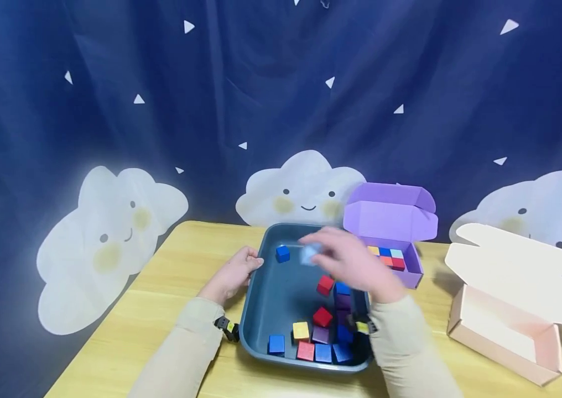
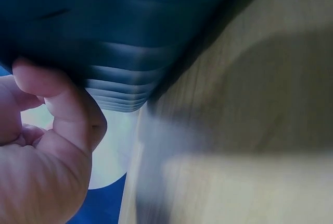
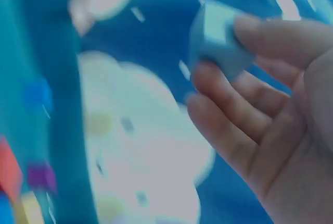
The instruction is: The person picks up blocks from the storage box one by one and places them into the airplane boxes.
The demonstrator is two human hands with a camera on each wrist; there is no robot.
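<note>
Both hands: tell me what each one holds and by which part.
The right hand pinches a light blue cube by its sides; the left hand holds the dark tray by its left rim.

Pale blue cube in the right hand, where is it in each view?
Head: pale blue cube just right of centre, below middle, in the right hand.
Left wrist: not in it.
Right wrist: upper half, right of centre.
Shared landmark: tray, in all three.
</note>
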